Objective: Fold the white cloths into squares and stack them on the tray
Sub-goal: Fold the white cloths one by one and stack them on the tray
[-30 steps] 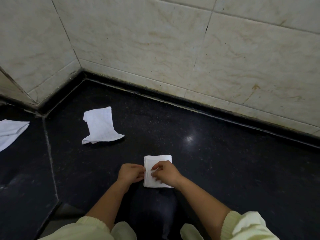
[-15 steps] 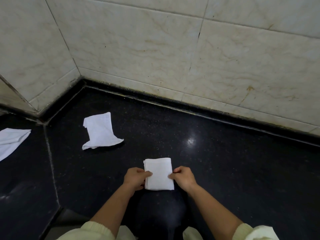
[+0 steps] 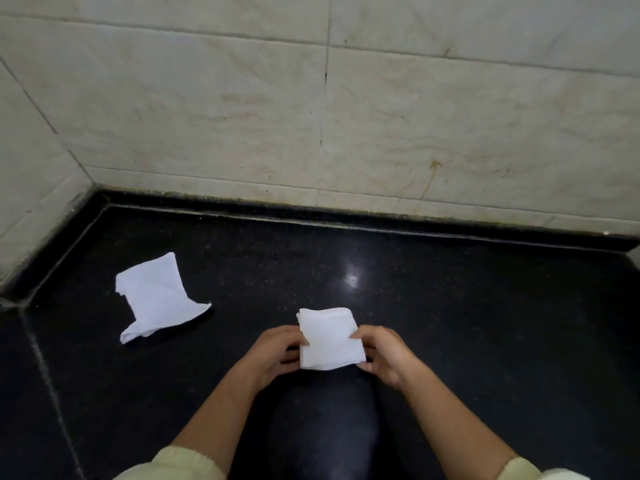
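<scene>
A white cloth folded into a small square (image 3: 329,339) is held between both hands just above the black counter (image 3: 485,323). My left hand (image 3: 273,353) grips its left edge, thumb on top. My right hand (image 3: 384,351) grips its right edge the same way. A second white cloth (image 3: 156,296), loosely folded and crumpled, lies on the counter to the left. No tray is in view.
Pale marble-tiled walls (image 3: 346,116) meet in a corner at the back left, with a raised black ledge (image 3: 346,218) along their foot. My dark-clothed knee (image 3: 322,431) shows below the hands. A seam (image 3: 45,372) crosses the counter at the left.
Both hands went from pressing the folded cloth on the counter to gripping its two side edges; it now looks slightly raised. The camera turned right, so the far-left cloth left the view.
</scene>
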### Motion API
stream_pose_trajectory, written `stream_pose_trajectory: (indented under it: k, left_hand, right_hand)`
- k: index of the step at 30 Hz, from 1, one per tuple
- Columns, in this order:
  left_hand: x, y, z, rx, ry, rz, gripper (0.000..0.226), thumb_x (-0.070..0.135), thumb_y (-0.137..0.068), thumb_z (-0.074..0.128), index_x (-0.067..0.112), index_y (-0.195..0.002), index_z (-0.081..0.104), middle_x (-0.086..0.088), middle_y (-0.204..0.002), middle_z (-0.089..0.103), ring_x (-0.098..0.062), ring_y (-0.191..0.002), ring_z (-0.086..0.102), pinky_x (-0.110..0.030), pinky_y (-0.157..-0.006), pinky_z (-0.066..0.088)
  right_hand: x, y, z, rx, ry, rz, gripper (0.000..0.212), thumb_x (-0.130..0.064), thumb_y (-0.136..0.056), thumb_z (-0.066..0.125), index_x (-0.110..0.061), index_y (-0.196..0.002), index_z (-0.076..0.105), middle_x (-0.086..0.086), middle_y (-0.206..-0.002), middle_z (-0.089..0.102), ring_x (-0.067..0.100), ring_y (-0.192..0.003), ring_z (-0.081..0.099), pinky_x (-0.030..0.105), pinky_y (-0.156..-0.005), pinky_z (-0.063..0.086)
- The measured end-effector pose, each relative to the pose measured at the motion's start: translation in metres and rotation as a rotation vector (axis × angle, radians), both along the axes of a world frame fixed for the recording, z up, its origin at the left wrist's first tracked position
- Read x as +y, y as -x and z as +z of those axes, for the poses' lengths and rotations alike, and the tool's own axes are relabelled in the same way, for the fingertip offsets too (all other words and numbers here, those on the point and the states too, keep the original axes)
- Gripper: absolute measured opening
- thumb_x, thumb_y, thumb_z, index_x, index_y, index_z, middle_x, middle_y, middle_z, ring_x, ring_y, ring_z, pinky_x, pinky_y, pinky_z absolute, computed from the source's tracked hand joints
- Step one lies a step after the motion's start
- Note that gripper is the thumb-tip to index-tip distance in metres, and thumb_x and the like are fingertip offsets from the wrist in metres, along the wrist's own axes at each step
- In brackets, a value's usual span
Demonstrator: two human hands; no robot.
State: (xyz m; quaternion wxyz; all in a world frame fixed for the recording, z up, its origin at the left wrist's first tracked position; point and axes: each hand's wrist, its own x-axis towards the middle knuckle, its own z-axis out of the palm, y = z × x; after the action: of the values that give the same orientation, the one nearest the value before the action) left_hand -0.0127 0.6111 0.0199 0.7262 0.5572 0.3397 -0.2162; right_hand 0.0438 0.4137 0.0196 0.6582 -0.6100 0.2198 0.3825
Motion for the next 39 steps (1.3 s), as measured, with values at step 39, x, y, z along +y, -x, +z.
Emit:
stream_pose_trajectory:
  k: [39]
  left_hand:
    - [-0.648, -0.123, 0.204, -0.553, 0.115, -0.708, 0.041, 0.011, -0.063, 0.062, 0.018, -0.104, 0.066, -0.005, -0.097, 0.066, -0.017, -0.079, 0.064, -0.03, -0.068, 0.055]
  right_hand:
    - [-0.651, 0.009, 0.223, -0.595, 0.013, -0.574, 0.02, 0.005, -0.078, 0.052, -0.012, -0.084, 0.061, 0.006, -0.08, 0.062, 0.019, -0.075, 0.057, 0.027, -0.06, 0.045]
